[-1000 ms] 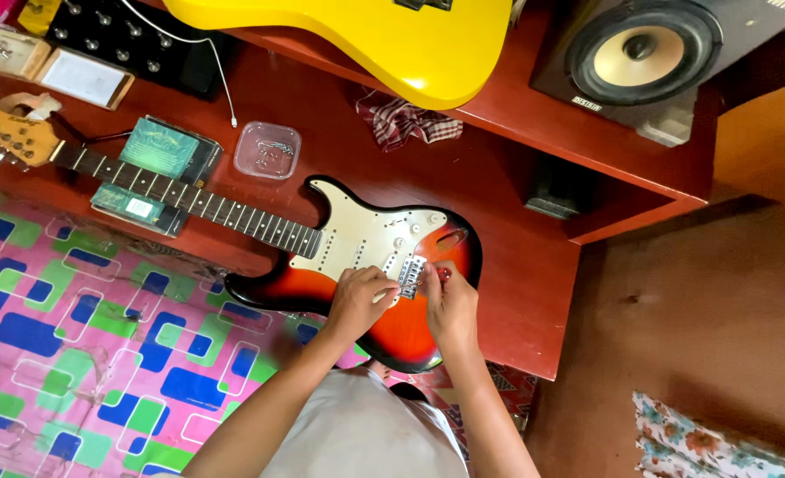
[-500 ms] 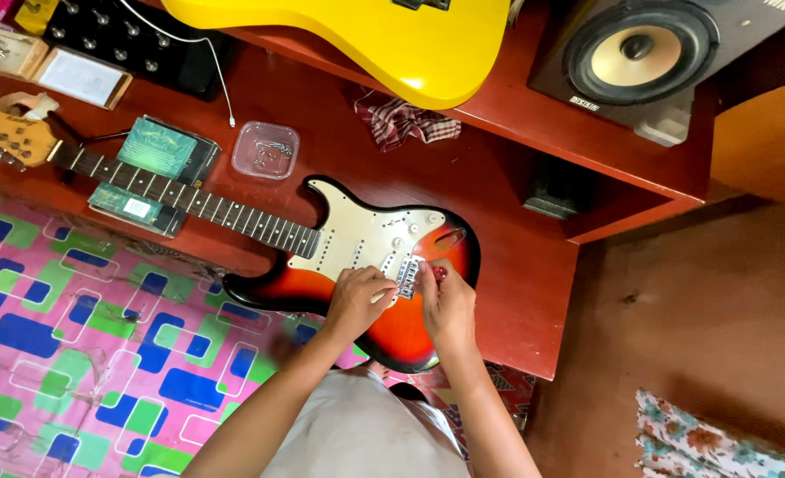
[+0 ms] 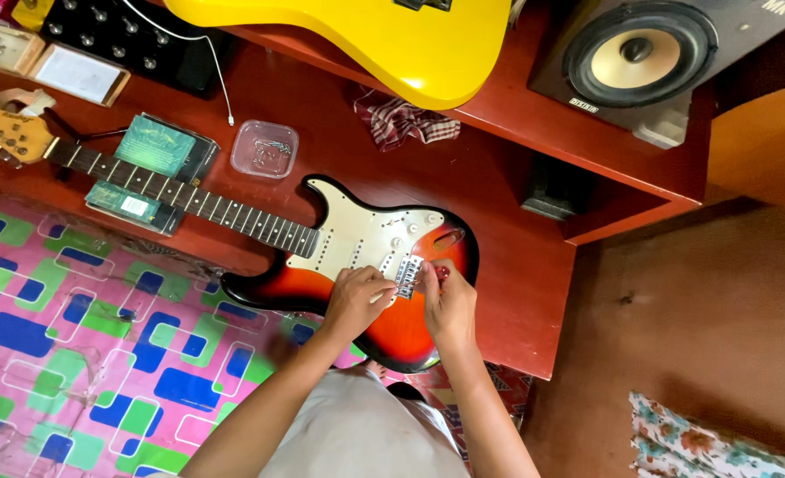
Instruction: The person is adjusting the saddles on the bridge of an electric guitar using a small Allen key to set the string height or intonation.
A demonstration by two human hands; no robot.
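A sunburst electric guitar [image 3: 392, 332] with a white pickguard [image 3: 357, 237] lies flat on a red wooden table [image 3: 499, 265], its neck [image 3: 189, 199] pointing left. My left hand [image 3: 355, 303] is curled over the body just left of the metal bridge [image 3: 407, 276], fingers closed around a small pale object that I cannot make out. My right hand [image 3: 450, 305] rests on the body right of the bridge, fingertips pinching the bridge's right edge. My forearms reach in from the bottom.
A clear plastic box [image 3: 264, 149] and green packets [image 3: 155, 146] lie beside the neck. A yellow guitar [image 3: 392, 40], a checked cloth [image 3: 406, 119] and a speaker [image 3: 640, 57] sit further back. A patterned pink mat [image 3: 74, 354] lies to the left.
My right hand has crept up the body and its fingertips have closed in on the bridge. My left hand has stayed curled beside it.
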